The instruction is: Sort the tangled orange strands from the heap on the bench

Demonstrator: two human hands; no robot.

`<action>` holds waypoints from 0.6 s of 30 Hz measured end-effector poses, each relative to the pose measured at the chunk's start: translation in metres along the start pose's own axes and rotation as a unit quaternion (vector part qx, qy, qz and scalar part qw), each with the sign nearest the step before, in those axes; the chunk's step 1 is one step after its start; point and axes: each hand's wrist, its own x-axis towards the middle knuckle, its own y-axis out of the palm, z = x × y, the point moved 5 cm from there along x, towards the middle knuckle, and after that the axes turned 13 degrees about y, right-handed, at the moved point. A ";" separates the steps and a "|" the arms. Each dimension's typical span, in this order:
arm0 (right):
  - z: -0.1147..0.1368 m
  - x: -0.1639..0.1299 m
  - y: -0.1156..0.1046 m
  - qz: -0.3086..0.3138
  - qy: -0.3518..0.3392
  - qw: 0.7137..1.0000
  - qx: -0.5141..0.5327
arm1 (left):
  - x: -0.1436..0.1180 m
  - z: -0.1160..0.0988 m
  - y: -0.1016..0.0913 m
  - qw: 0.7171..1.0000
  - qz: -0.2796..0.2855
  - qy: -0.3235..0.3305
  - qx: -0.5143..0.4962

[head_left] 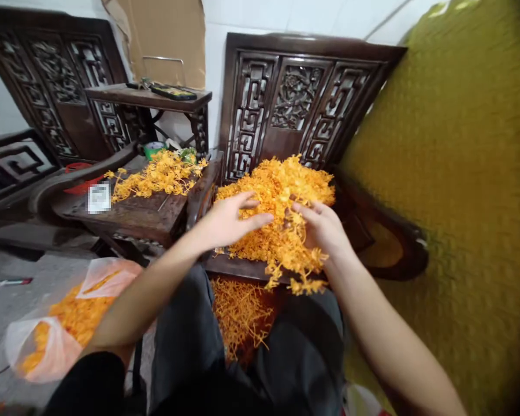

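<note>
A home sitting room: dark carved wooden armchairs [303,98], a small carved wooden side table [149,98], white walls, a grey concrete floor [17,312].

Bright orange plastic flower sprigs [281,202] heap on a dark brown carved chair [294,98] — fretwork and floral panels. The plastic bag [60,323] is clear — orange inside. Trousers [242,352] are dark grey.

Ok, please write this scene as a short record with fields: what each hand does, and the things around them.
left hand: left hand lies open on the orange flower pile, fingers spread
right hand: right hand grips a clump of the same pile
pile place: seat of the dark carved chair
second heap: smaller orange heap on the side table
floor: plastic bag with orange pieces, strands below the seat
right side: yellow fabric
</note>
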 end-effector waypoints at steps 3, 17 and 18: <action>-0.034 -0.027 -0.009 0.002 -0.027 0.999 -0.029 | 0.003 0.011 0.067 0.993 -0.057 0.006 -0.105; -0.032 -0.004 -0.048 -0.212 -0.274 0.898 -0.273 | 0.022 0.037 0.136 0.973 -0.066 -0.091 -0.201; -0.031 0.002 -0.047 -0.211 -0.270 0.902 -0.263 | 0.024 0.038 0.137 0.968 -0.054 -0.108 -0.219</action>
